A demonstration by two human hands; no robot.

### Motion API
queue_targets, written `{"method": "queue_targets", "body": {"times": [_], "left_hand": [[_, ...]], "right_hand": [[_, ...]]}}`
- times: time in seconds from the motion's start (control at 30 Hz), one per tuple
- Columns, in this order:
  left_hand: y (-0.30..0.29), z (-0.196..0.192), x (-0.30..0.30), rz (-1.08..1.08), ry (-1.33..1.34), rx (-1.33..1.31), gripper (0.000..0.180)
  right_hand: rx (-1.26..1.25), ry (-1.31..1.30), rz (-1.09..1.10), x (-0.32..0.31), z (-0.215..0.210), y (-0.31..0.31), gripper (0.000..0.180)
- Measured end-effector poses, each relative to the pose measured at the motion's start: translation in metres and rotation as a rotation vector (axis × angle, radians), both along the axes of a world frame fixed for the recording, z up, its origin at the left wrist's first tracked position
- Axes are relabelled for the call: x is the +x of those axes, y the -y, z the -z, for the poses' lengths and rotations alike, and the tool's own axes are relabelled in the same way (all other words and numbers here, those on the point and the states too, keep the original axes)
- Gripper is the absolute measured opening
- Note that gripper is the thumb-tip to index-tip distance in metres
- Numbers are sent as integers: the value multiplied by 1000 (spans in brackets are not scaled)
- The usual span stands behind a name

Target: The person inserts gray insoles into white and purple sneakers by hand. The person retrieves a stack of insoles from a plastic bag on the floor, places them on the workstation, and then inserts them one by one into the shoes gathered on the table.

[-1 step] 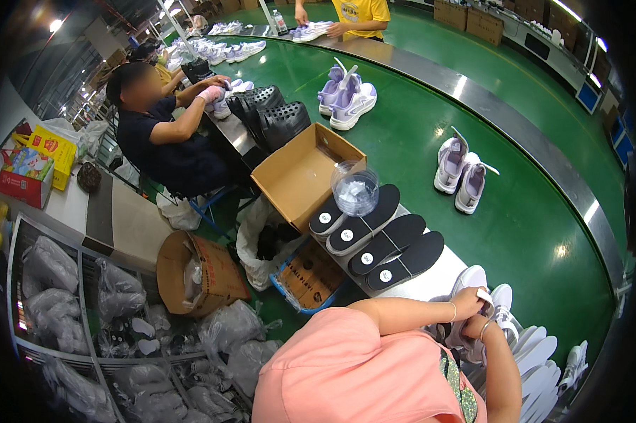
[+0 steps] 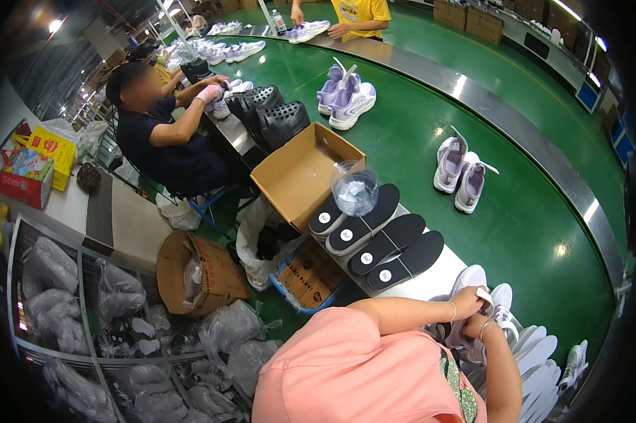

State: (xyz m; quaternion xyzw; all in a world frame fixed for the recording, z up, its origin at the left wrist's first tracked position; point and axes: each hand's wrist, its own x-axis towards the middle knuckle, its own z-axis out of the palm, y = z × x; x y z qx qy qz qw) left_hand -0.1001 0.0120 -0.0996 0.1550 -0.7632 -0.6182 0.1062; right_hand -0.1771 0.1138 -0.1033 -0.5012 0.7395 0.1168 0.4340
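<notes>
Left hand: grasping white sneaker, probably steadying it
Right hand: at its opening, can't tell grip
White sneaker: near 4 black soles
Clear tub: by those soles, easy reach I guess

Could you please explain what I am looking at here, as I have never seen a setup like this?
Certainly. There is no machine: a person works with two bare hands, seen from above by a wide fisheye camera on their head, which bends straight edges. The salmon-pink shirt at the bottom is theirs. The left hand and right hand meet at a white sneaker; their exact grip is partly hidden. Nearby lie black shoe-shaped insoles with white round stickers, and an open brown cardboard box. White-and-lavender sneakers stand in pairs on the long green surface. Another person, in a dark shirt, sits at the left.
</notes>
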Motion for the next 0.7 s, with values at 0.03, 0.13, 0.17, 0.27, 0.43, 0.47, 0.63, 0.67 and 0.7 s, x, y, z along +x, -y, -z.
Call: {"method": "queue_targets", "body": {"times": [0.03, 0.13, 0.17, 0.27, 0.43, 0.47, 0.63, 0.67, 0.7], "left_hand": [[0, 1, -1, -2, -3, -4, 15], [0, 3, 0, -9, 0, -9, 15], [0, 2, 0, -10, 6, -6, 14], [1, -1, 2, 1, 7, -24, 14], [-4, 9, 1, -42, -6, -42, 11], [-3, 10, 0, -39, 9, -39, 11], [-3, 9, 2, -2, 28, -17, 13], [-3, 9, 3, 6, 33, 6, 14], [-4, 8, 4, 29, 42, 31, 14]], "right_hand": [[38, -10, 27, -1, 4, -1, 29], [82, -57, 14, 7, -1, 3, 29], [83, -29, -2, 5, -2, 4, 29], [86, -6, -40, 2, -4, 5, 29], [30, -283, -136, 16, 24, -2, 28], [64, -262, -140, 14, 28, -7, 27], [214, -200, -209, 24, -17, 12, 36], [208, -231, -203, 24, -4, 7, 37], [221, -277, -307, 18, 26, -2, 41]]}}
